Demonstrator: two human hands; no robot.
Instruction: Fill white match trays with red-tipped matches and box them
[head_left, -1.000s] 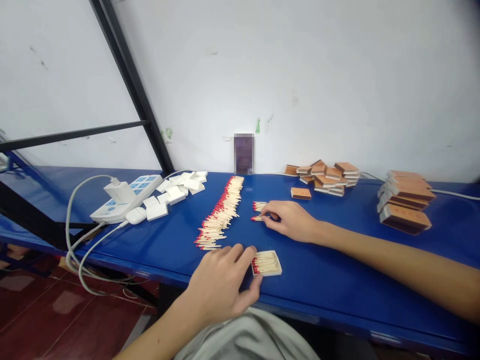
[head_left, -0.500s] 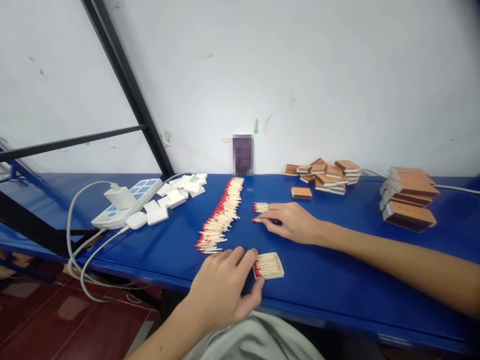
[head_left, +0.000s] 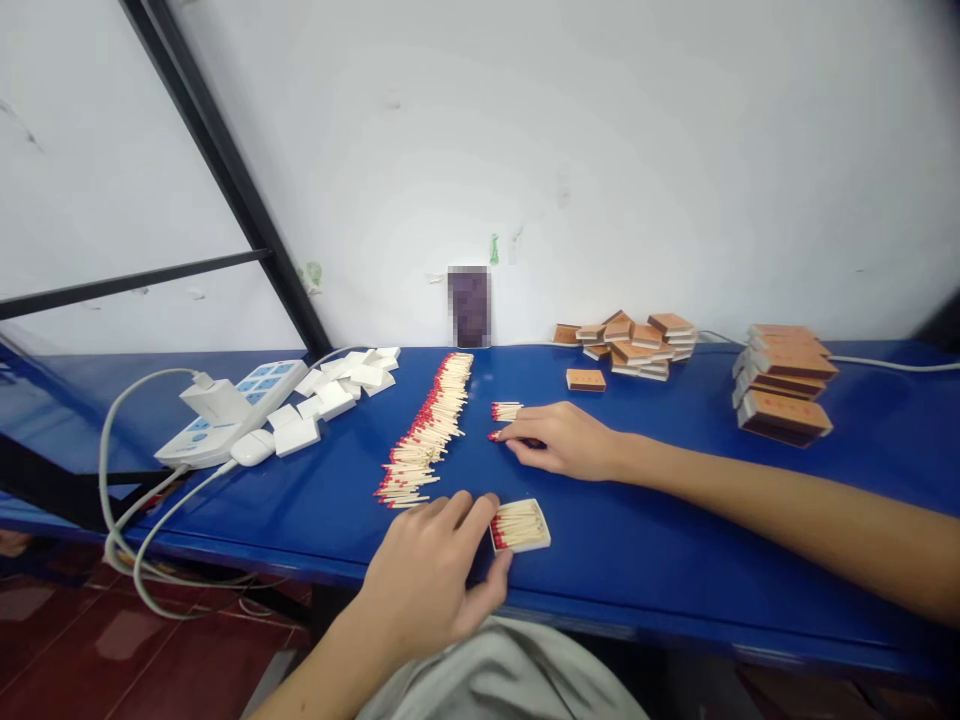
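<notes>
My left hand (head_left: 435, 570) is closed on the left end of a white matchbox tray (head_left: 546, 541), thumb at the near side and fingers at the far side. Red-tipped matches (head_left: 517, 524) lie side by side in that tray, flat on the table. Farther off, my right hand (head_left: 559, 440) is closed in a pinch over a few matches (head_left: 493, 436) on the table, their red heads poking out past the fingertips. Just beyond those fingers lies a small group of matches (head_left: 508, 411). A long heap of loose matches (head_left: 431, 430) stretches away to the left of both hands.
White trays (head_left: 352, 380) are piled left, beside a power strip (head_left: 270, 385) with a plugged charger and cables. Orange matchboxes (head_left: 637, 350) lie at the back right, with one single box (head_left: 586, 380) in front. More boxes (head_left: 784, 417) are stacked far right. A pixelated dark object (head_left: 469, 308) leans on the wall.
The whole view has shifted slightly, so things appear a little farther left. Both hands keep nearly the same place and grip against the tray and matches.
</notes>
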